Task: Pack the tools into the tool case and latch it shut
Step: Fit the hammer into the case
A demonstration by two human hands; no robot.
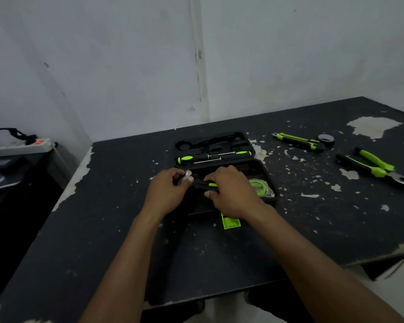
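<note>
Both hands, left hand [167, 190] and right hand [231, 194], grip a black-and-green hammer [204, 184], pressing it into the open black plastic tool case [243, 138] mid-bench, screwdrivers [210, 157] and tape measure [258, 185] already seated, while green-handled pliers [371, 167], utility knife [299, 141] and tape roll [325, 138] remain on the scuffed black bench [219, 248], lid unlatched.

Your left hand [167, 190] and right hand [231, 191] hold a black-green tool [205, 185] (maybe a hammer) over the open tool case [219, 145]; pliers [373, 167] and a utility knife [299, 141] lie on the table [103, 229]
</note>
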